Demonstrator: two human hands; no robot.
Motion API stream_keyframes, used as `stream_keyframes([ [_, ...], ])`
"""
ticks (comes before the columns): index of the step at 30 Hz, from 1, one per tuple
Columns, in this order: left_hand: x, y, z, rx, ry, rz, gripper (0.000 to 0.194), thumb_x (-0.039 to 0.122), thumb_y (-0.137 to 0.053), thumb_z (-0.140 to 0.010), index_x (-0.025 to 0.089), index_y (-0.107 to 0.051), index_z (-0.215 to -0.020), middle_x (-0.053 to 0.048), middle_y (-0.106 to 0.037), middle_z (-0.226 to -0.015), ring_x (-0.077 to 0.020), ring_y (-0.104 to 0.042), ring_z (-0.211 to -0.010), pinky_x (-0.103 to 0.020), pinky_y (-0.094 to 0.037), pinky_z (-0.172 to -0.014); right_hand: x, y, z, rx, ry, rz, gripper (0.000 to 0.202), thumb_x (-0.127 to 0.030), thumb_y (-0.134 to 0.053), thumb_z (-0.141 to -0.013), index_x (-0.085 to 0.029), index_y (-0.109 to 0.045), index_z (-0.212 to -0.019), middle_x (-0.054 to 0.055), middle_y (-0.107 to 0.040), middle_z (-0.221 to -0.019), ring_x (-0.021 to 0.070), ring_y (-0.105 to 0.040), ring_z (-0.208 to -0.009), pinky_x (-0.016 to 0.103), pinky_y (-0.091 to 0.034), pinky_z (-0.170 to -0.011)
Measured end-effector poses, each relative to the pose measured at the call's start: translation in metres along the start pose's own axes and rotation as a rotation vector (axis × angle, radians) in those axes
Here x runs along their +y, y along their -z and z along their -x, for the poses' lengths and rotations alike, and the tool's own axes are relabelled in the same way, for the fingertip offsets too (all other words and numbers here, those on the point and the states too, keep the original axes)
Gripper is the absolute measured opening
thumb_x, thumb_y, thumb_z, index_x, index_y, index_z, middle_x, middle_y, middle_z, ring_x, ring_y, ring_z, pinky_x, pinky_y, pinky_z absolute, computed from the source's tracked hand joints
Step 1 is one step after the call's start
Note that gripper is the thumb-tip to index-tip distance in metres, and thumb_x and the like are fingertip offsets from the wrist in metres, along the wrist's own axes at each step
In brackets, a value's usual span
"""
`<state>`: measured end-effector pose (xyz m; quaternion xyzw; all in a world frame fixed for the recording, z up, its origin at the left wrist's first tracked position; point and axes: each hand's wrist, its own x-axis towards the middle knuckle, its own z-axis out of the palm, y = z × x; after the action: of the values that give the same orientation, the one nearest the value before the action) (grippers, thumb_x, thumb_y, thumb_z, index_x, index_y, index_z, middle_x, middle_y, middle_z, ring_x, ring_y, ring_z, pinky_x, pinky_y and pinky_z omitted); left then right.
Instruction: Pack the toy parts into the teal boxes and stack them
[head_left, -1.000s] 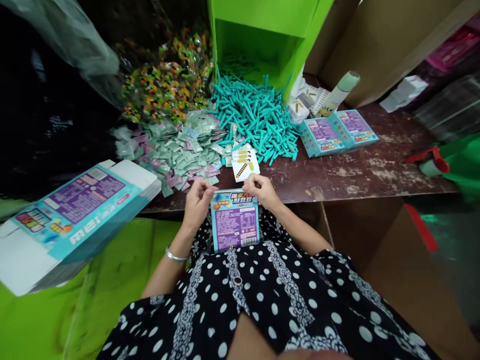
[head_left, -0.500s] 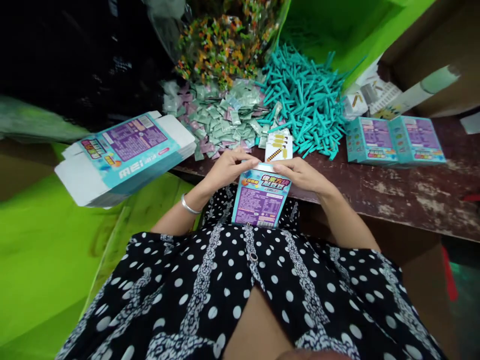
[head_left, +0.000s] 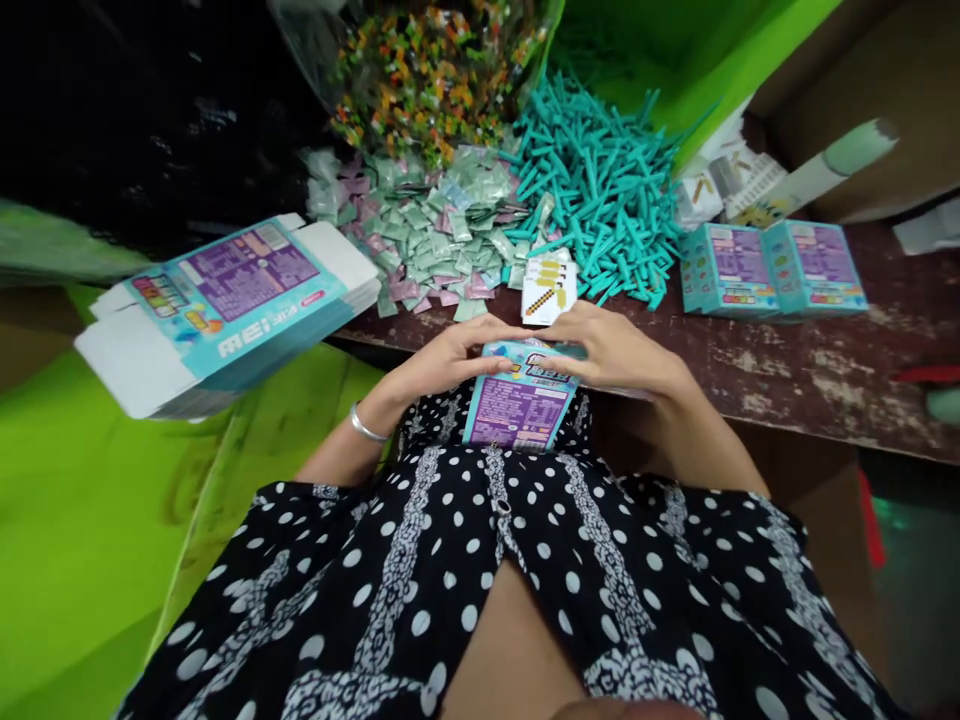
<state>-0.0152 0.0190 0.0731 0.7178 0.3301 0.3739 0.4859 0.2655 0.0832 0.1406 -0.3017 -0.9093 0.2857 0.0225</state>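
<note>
A blue and purple printed box point(head_left: 514, 405) stands between my hands at the table's front edge, its lower end against my dress. My left hand point(head_left: 457, 355) grips its top left part, with the thumb on the printed face and the fingers over the top. My right hand point(head_left: 604, 345) holds the top right part in the same way, its thumb across the printed title. The fingertips of both hands nearly meet over the top edge. Just behind them lie white cards point(head_left: 549, 290) with a pickaxe picture.
Flat boxes point(head_left: 247, 270) are stacked at the left. Small green and pink packets point(head_left: 435, 235) and turquoise sticks point(head_left: 600, 190) lie in heaps behind the cards. Two upright boxes point(head_left: 814, 270) and a white-green roll point(head_left: 832, 165) are on the brown table point(head_left: 780, 370) at the right.
The thumbs have moved down onto the box's printed face, and the fingers now cover its top, where a white flap showed before. The view has shifted slightly.
</note>
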Motion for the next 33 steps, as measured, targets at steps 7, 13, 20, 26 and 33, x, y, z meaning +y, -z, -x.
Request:
stream_keyframes([
  [7, 0.009, 0.069, 0.024, 0.548, 0.118, -0.49, 0.086, 0.061, -0.083, -0.092, 0.023, -0.059, -0.165, -0.019, -0.064, -0.158, -0.0406, -0.061, -0.142, -0.057, -0.049, -0.125, 0.074, 0.032, 0.083, 0.636, -0.468, -0.377, 0.061, -0.061, -0.089, -0.086, -0.021, -0.082, -0.133, 0.006, -0.076, -0.087, 0.0215, -0.065, -0.073, 0.035, -0.049, -0.068],
  [13, -0.002, 0.135, 0.103, 0.554, 0.707, -1.274, 0.062, 0.058, -0.073, -0.09, 0.02, -0.07, -0.139, -0.021, -0.072, -0.139, -0.0463, -0.06, -0.128, -0.064, -0.052, -0.112, 0.183, 0.015, 0.152, 1.516, -0.887, -0.532, 0.099, -0.049, -0.073, -0.096, -0.024, -0.028, -0.181, 0.011, -0.075, -0.107, 0.0166, -0.054, -0.06, 0.032, -0.047, -0.054],
  [20, -0.013, 0.141, 0.116, 0.469, 0.663, -1.373, 0.04, 0.054, -0.069, -0.089, 0.021, -0.071, -0.111, -0.015, -0.071, -0.105, -0.0382, -0.061, -0.103, -0.046, -0.052, -0.094, 0.236, 0.027, 0.114, 1.735, -1.002, -0.794, 0.092, -0.044, -0.054, -0.113, -0.021, 0.001, -0.183, 0.009, -0.069, -0.104, 0.0216, -0.073, -0.077, 0.036, -0.065, -0.064],
  [26, 0.006, 0.146, 0.115, 0.523, 0.585, -1.296, 0.034, 0.06, -0.058, -0.091, 0.028, -0.065, -0.096, -0.01, -0.067, -0.095, -0.0361, -0.061, -0.097, -0.039, -0.044, -0.082, 0.241, 0.02, 0.111, 1.784, -1.037, -0.885, 0.07, -0.043, -0.059, -0.113, -0.026, -0.028, -0.173, 0.003, -0.068, -0.104, 0.0145, -0.066, -0.068, 0.03, -0.064, -0.06],
  [33, 0.053, 0.138, 0.092, 0.752, 0.574, -1.141, 0.042, 0.062, -0.048, -0.103, 0.03, -0.075, -0.095, -0.01, -0.071, -0.103, -0.0404, -0.061, -0.112, -0.054, -0.049, -0.098, 0.243, 0.021, 0.119, 1.736, -1.069, -0.875, 0.054, -0.026, -0.056, -0.109, -0.024, -0.043, -0.161, -0.003, -0.064, -0.094, 0.0117, -0.063, -0.065, 0.027, -0.065, -0.066],
])
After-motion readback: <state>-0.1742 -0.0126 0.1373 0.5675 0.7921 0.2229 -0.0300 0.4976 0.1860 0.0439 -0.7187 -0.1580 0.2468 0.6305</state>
